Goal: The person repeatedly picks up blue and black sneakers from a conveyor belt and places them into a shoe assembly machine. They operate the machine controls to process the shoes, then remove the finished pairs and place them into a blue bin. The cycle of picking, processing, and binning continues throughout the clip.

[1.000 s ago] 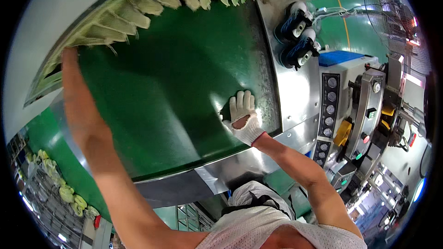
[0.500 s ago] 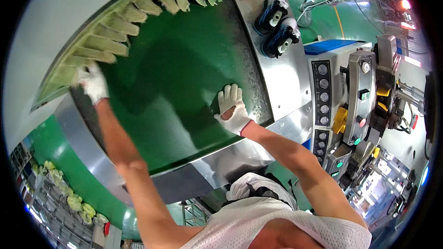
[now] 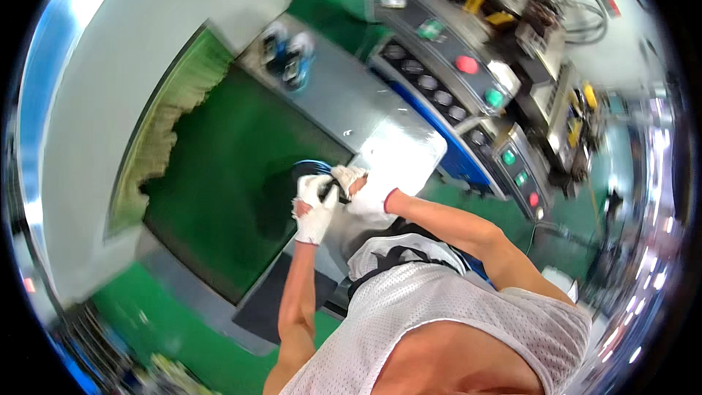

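Where the green belt (image 3: 219, 168) meets the steel plate (image 3: 380, 139), both gloved hands come together at the belt's right edge. Left of that meeting point lies the belt itself, a broad green surface running away toward a pale fringe (image 3: 157, 139) at its far left side. The left hand (image 3: 314, 208) sits on the belt side, fingers curled shut around a small dark thing (image 3: 333, 189); motion blur hides what kind of thing it is. Just right of it, touching, the right hand (image 3: 358, 186) rests over the plate's near corner, fingers bent toward the same dark thing, though I cannot tell whether it grips it. Neither hand is clearly nearer, since the thing lies between them. Right of the plate, well apart, stands a control panel (image 3: 468, 80) with round red and green buttons.
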The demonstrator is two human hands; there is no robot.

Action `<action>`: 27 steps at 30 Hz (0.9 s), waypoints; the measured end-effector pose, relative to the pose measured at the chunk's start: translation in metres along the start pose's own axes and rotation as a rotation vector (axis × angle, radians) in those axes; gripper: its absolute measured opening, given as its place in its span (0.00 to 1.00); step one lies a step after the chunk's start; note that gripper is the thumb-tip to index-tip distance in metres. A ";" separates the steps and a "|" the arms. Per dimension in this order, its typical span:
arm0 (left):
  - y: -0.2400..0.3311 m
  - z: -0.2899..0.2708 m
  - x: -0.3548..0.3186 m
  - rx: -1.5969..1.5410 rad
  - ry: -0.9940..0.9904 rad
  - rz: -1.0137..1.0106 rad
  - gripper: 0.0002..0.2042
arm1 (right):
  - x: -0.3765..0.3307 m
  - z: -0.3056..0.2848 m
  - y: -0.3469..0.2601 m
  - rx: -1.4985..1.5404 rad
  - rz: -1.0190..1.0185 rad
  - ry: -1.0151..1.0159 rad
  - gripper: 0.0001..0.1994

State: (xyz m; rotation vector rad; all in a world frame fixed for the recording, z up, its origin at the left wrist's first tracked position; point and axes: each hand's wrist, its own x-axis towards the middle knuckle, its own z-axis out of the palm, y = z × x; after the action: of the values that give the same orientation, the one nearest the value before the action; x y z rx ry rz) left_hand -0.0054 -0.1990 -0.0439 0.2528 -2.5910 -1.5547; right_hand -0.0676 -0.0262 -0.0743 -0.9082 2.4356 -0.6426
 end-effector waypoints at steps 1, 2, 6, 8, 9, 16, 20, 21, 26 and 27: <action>0.029 0.027 0.002 -0.035 -0.090 0.107 0.11 | -0.027 -0.011 0.012 0.079 0.138 0.049 0.32; 0.058 0.047 0.007 -0.065 -0.156 0.164 0.11 | -0.058 -0.050 0.004 0.098 0.258 0.091 0.31; 0.173 0.125 0.022 -0.144 -0.461 0.487 0.11 | -0.183 -0.112 0.045 0.270 0.287 0.600 0.32; 0.244 0.164 0.022 -0.150 -0.672 0.692 0.17 | -0.238 -0.106 0.083 0.673 0.388 0.778 0.32; 0.279 0.180 0.022 -0.206 -0.787 0.746 0.20 | -0.267 -0.127 0.075 0.892 0.394 0.914 0.33; 0.422 0.346 0.023 -0.299 -0.852 0.653 0.29 | -0.440 -0.167 0.097 1.635 0.584 1.552 0.17; 0.454 0.476 0.039 -0.291 -0.819 0.702 0.29 | -0.488 -0.146 0.133 1.681 0.321 1.844 0.09; 0.457 0.513 0.047 -0.276 -0.840 0.672 0.30 | -0.499 -0.142 0.139 1.651 0.384 1.908 0.06; 0.492 0.670 0.076 0.060 -0.654 0.496 0.35 | -0.546 -0.158 0.139 1.627 0.489 2.038 0.11; 0.494 0.693 0.081 0.092 -0.628 0.439 0.35 | -0.554 -0.163 0.137 1.636 0.439 2.060 0.15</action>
State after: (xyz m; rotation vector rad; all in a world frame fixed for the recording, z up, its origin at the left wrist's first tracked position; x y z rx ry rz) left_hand -0.2513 0.6125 0.0674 -0.8756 -2.8583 -1.5155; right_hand 0.1498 0.4920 0.1165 1.5899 1.2435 -3.3526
